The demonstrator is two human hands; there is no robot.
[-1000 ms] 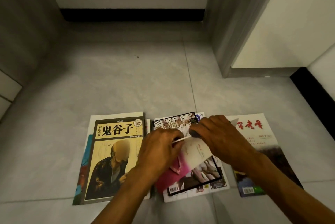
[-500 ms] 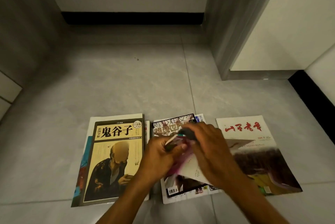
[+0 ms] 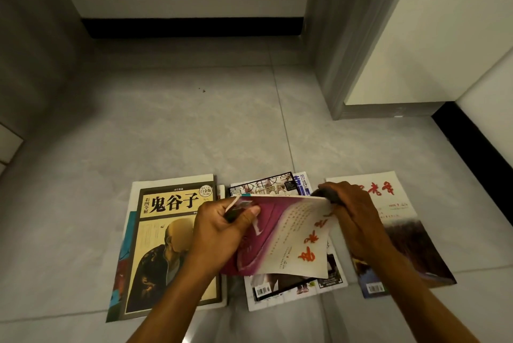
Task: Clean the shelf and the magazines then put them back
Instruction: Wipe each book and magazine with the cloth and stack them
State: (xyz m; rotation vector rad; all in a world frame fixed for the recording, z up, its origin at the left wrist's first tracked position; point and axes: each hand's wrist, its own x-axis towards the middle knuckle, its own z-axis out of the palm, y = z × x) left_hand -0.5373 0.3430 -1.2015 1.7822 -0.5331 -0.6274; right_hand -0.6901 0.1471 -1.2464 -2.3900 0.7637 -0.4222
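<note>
Leftmost, a stack of books [image 3: 166,245] lies flat on the grey tiled floor [image 3: 166,134], its top cover tan and black with large dark characters and a seated robed figure; paler and blue-edged covers show beneath it. Next, just right of that stack, the left hand [image 3: 219,228] pinches the left corner of a held magazine [image 3: 286,237], thumb on top and fingers curled beneath. Item held: a magazine with a magenta and cream cover bearing red calligraphy, raised and tilted off the floor, spanning between both hands. Under it, right of the book stack, a second pile of magazines [image 3: 277,185] rests on the floor, black-bordered cover uppermost, barcodes at the near edge. Right again, the right hand [image 3: 352,212] grips the magazine's right corner, fingers curled over a small dark object [image 3: 326,194] whose nature cannot be told. Farthest right of the book stack, a single magazine [image 3: 402,234] lies flat, white top with red brush characters, dark landscape below, partly covered by the right forearm. Behind all, a black skirting board [image 3: 194,27] runs along the white wall.
</note>
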